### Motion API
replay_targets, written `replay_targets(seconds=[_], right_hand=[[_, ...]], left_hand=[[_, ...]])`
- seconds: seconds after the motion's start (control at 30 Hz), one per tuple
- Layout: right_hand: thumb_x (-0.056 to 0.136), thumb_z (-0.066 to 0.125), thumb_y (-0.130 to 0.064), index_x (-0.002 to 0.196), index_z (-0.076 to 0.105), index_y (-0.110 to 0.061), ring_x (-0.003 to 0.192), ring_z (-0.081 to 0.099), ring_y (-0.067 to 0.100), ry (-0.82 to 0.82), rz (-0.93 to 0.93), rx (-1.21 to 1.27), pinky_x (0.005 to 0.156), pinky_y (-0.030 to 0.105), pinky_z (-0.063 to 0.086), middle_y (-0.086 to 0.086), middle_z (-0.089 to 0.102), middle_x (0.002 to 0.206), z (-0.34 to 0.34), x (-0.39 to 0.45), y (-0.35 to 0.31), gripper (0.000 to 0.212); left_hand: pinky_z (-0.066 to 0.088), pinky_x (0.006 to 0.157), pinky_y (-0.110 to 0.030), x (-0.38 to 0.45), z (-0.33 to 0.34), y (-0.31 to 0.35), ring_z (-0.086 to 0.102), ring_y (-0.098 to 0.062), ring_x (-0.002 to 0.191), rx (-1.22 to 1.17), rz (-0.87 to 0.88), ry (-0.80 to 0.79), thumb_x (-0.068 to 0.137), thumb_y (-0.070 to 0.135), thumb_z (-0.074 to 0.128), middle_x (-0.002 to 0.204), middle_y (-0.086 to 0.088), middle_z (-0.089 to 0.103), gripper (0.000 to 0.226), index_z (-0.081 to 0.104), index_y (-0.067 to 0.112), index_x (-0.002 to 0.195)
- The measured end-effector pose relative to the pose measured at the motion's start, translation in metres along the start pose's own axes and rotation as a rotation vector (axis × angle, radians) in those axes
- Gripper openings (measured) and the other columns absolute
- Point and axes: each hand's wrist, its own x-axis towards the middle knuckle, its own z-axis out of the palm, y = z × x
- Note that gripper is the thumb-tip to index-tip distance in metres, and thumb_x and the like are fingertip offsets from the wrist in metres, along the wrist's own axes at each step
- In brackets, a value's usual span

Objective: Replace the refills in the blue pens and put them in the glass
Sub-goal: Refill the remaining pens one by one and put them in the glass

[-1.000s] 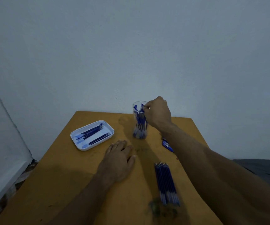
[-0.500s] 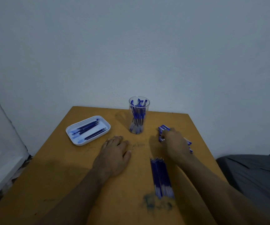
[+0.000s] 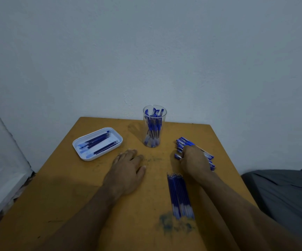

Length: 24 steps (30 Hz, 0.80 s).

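A white tray sits at the left of the wooden table, holding several dark blue refills that lie slantwise inside it. To its right, nearer the person, the left hand rests palm down on the tabletop with its fingers straight and relaxed, holding nothing. Beyond that hand, near the table's far edge, stands the clear glass, upright, with a number of blue pens standing in it. Right of the left hand and closer to the person, a neat row of blue refills lies side by side on the table, tips pointing away; a smudge of blue ink stains the wood at their near end. Just beyond that row, the right hand lies over a pile of blue pens on the table, its fingers curled down onto them; whether they have actually closed round one pen cannot be told. At the far right edge lies dark grey cloth.
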Motion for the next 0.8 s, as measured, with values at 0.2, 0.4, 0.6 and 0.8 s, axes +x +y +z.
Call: replay_targets(seconds=[0.2, 0.4, 0.6, 0.8], right_hand=[[0.097, 0.064, -0.021, 0.115, 0.066, -0.018, 0.094, 0.060, 0.015, -0.033, -0.033, 0.000, 0.086, 0.031, 0.054, 0.003, 0.065, 0.108, -0.015, -0.009, -0.007, 0.018], [0.089, 0.067, -0.036, 0.098, 0.062, -0.019, 0.086, 0.058, 0.015, 0.125, -0.090, 0.125, 0.074, 0.036, 0.056, -0.001, 0.060, 0.097, -0.059, -0.051, -0.045, 0.020], [0.086, 0.072, -0.027, 0.093, 0.062, -0.020, 0.067, 0.063, 0.013, -0.109, -0.058, 0.774, 0.055, 0.030, 0.048, 0.001, 0.070, 0.079, -0.072, -0.090, -0.075, 0.014], [0.093, 0.068, -0.006, 0.110, 0.065, -0.005, 0.059, 0.061, 0.019, -0.390, 0.146, 1.428, 0.045, 0.030, 0.048, 0.012, 0.068, 0.073, -0.037, -0.105, -0.079, 0.017]], left_hand=[[0.011, 0.127, -0.041, -0.001, -0.003, 0.001, 0.015, -0.015, 0.153, -0.017, -0.005, -0.013, 0.103, 0.055, 0.034, 0.165, 0.003, 0.025, 0.056, 0.036, 0.032, 0.153], [0.021, 0.125, -0.041, -0.011, -0.013, 0.007, 0.017, -0.014, 0.152, -0.188, 0.003, 0.018, 0.100, 0.053, 0.049, 0.164, 0.006, 0.025, 0.060, 0.034, 0.032, 0.154], [0.055, 0.090, -0.030, -0.041, -0.028, 0.021, 0.062, -0.008, 0.112, -0.643, 0.099, 0.070, 0.100, 0.034, 0.058, 0.118, 0.018, 0.066, 0.026, 0.065, 0.037, 0.125], [0.059, 0.058, -0.042, -0.061, -0.033, 0.033, 0.071, -0.031, 0.068, -1.095, -0.065, -0.067, 0.098, 0.038, 0.057, 0.090, -0.006, 0.074, 0.026, 0.068, 0.028, 0.119]])
